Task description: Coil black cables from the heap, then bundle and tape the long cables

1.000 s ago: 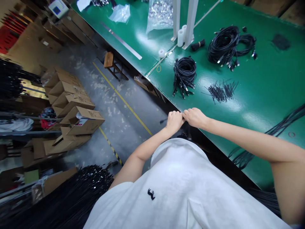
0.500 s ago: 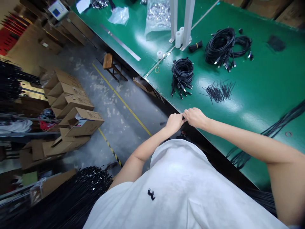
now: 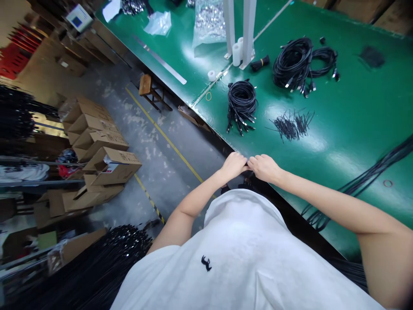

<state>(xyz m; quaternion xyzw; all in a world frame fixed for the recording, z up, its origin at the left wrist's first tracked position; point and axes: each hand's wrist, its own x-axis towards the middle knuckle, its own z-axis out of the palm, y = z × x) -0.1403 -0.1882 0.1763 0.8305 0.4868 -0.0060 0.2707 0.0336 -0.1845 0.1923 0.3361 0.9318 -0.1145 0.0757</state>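
While left hand (image 3: 234, 165) and right hand (image 3: 265, 168) curl, hold unclear, cable coil (image 3: 241, 98) beyond, black strips (image 3: 292, 126) nearby

– Which colour on the bench (image 3: 351, 103)?
– Glossy green.
– And on the coiled cables (image 3: 241, 101)?
– Black, with silver plug ends (image 3: 288, 82). Black too on the loose strips (image 3: 292, 125) and the long cables (image 3: 371, 172).
– Any brighter notes?
– Yellow on the small loop (image 3: 206, 96) and in a band (image 3: 262, 61) round the black bundle (image 3: 256, 66). Dull red on the other loop (image 3: 387, 180).
– And in white?
– Milky white on the rolls (image 3: 236, 54). Plain white over the shirt (image 3: 232, 241), with one small black motif (image 3: 205, 263).
– Down on the floor (image 3: 145, 137)?
– Grey, with paler blotches. Solid yellow along one line (image 3: 174, 147), black-and-yellow stripes on the lower end of another (image 3: 157, 211).
– Beside that?
– Cardboard brown on the cartons (image 3: 119, 167), warmer brown on the stool (image 3: 145, 85).
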